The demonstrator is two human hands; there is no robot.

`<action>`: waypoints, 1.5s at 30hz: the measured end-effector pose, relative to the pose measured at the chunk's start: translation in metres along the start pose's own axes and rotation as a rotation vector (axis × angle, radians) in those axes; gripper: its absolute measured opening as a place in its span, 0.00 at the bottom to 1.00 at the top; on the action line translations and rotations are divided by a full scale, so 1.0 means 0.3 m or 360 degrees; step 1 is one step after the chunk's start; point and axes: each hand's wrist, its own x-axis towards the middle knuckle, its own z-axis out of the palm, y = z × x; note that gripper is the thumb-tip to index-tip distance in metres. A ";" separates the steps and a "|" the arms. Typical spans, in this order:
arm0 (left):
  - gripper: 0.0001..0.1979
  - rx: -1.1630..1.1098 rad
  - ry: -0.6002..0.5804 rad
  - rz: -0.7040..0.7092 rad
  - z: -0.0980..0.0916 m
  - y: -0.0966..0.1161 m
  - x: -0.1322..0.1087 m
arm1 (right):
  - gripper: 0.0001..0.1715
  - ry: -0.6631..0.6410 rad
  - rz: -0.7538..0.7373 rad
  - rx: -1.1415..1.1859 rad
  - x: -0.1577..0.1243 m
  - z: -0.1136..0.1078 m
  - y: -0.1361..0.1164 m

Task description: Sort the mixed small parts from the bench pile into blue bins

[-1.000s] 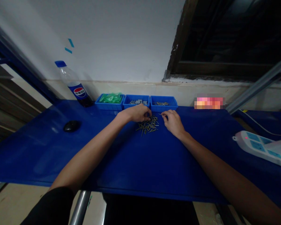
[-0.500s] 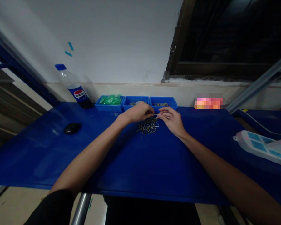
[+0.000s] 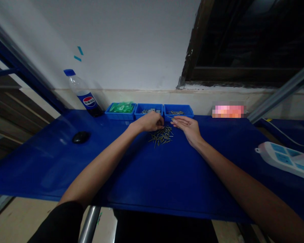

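Note:
A loose pile of long, thin brass-coloured screws (image 3: 161, 136) lies on the blue table. My left hand (image 3: 152, 122) is at the upper left edge of the pile, its fingers closed and pointing down; what they pinch, if anything, is hidden. Just right of the pile, my right hand (image 3: 188, 128) pinches a single thin screw (image 3: 171, 117) between thumb and fingertips, its end pointing left. Behind the hands stands the right blue bin (image 3: 178, 116), with similar screws in it. The middle blue bin (image 3: 139, 115) holds small grey pieces, partly covered by my left hand.
Green plastic packets fill the left blue bin (image 3: 120, 116). A cola bottle (image 3: 87, 98) leans near the wall, with a black computer mouse (image 3: 81, 137) in front of it. At the right edge lies a white power strip (image 3: 266, 152). A blurred pink object (image 3: 229, 111) stands at the back right.
My hands have drawn apart, the left one dropping slightly to the pile. The thin screw that was between both hands is now in my right hand alone.

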 end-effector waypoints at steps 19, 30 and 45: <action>0.16 -0.0297 0.0275 0.0102 -0.014 0.019 0.001 | 0.18 -0.0023 -0.0096 -0.0213 0.005 -0.022 0.012; 0.13 -0.1022 0.0464 0.0042 -0.011 0.043 0.022 | 0.19 -0.0305 -0.0005 -0.0068 -0.026 0.018 -0.006; 0.20 -0.0053 0.0263 0.0081 0.042 0.027 0.028 | 0.32 -0.0078 -0.0194 0.0023 0.013 -0.031 -0.037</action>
